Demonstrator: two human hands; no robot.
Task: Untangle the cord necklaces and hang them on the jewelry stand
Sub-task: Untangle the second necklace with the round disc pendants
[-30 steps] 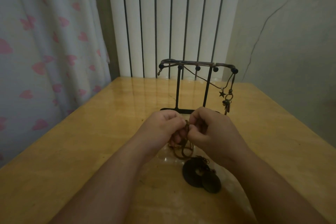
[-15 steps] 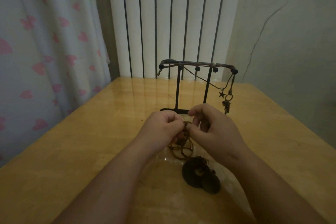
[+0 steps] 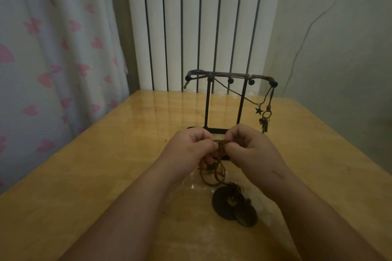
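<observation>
A black jewelry stand (image 3: 224, 99) stands on the wooden table (image 3: 106, 176), with a cord necklace (image 3: 263, 110) draped over its top bar, a star and key charms dangling at its right end. In front of the stand my left hand (image 3: 191, 150) and my right hand (image 3: 252, 150) meet, both pinching a bundle of brown cord (image 3: 221, 145). Loops of this tangled cord hang below my fingers to the table. Its two dark disc pendants (image 3: 233, 205) lie flat on the table near my right forearm.
A white ribbed radiator (image 3: 201, 23) rises behind the table's far edge. A curtain with pink hearts (image 3: 53, 48) hangs at the left. At the right a bare wall (image 3: 339, 38) carries a thin wire. A tiny speck (image 3: 165, 140) lies on the table.
Both hands have shifted slightly and kept working the cord between their fingertips; the loops below them have changed shape. The disc pendants and the stand have stayed put.
</observation>
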